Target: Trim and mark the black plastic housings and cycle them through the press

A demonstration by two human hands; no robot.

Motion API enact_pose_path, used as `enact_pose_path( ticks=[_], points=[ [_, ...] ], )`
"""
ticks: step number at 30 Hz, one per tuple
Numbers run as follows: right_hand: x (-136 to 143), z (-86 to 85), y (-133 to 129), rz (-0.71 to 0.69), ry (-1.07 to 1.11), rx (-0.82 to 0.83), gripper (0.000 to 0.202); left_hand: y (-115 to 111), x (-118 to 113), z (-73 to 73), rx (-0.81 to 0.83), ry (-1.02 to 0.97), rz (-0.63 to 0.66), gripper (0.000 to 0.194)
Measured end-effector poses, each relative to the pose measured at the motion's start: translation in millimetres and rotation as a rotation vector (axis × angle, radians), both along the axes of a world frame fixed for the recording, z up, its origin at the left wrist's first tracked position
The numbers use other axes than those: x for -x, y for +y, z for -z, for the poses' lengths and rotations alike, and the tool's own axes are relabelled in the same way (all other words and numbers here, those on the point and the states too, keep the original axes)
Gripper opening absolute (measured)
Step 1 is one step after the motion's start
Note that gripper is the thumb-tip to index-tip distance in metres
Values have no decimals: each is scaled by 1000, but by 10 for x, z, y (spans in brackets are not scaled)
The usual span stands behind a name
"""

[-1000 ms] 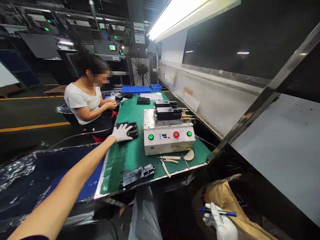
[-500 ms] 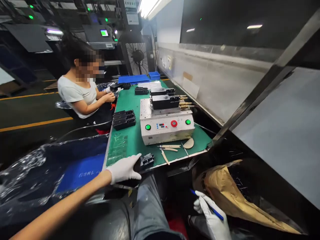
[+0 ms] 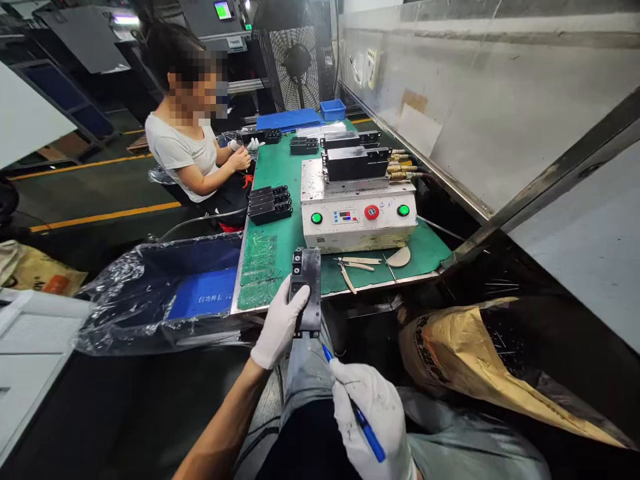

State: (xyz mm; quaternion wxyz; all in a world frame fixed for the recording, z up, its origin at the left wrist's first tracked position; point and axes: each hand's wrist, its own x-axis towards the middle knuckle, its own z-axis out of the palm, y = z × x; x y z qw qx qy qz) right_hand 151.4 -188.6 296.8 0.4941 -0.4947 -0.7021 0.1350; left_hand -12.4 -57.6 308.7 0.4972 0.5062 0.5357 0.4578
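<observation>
My left hand [image 3: 281, 325], in a white glove, is closed around a black rectangular plastic part [image 3: 311, 293], thumb across its face. The part stands on end above my lap, in front of the table edge, with round holes at its upper left. A blue pen-shaped tool [image 3: 369, 433] is gripped in my gloved right hand [image 3: 367, 407]. Its tip points up and left, close to the part's lower end; whether they touch I cannot tell. Pliers [image 3: 356, 265] with pale handles and a pale half-round piece [image 3: 400, 257] lie on the green table mat [image 3: 265, 257].
A white machine [image 3: 357, 230] with green and red buttons stands on the table, a black part [image 3: 357, 165] on top. More black parts [image 3: 270, 203] lie left of it. A co-worker [image 3: 180, 147] sits at the far left. A plastic-lined bin [image 3: 160, 293] and brown paper sack [image 3: 450, 340] flank me.
My left hand has picked up the black part from the table edge and brought it toward me. My right hand has moved up and left with the blue tool, close to the part.
</observation>
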Motion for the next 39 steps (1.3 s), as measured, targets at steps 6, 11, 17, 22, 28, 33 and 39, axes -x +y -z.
enact_pose_path(
  ticks=[6,11,17,22,28,33,39],
  points=[
    [-6,55,10,34,-31,48,26,-75,-160,-8,37,-53,6,52],
    [10,78,-81,23,-15,53,24,-76,-223,-46,15,-54,-2,49],
    [149,-29,5,-6,-35,-21,34,-129,-327,-136,34,-87,-17,49],
    [116,-35,-41,-1,-58,-18,34,-130,-320,-120,43,-186,-85,48],
    [-14,-75,-110,64,214,89,25,-61,-201,-55,487,-998,89,60],
    [37,-194,-79,37,381,97,25,-134,-273,-102,464,-1449,228,29],
    [134,-201,-95,-33,388,104,29,-161,-364,-44,442,-1437,282,34]
  ],
)
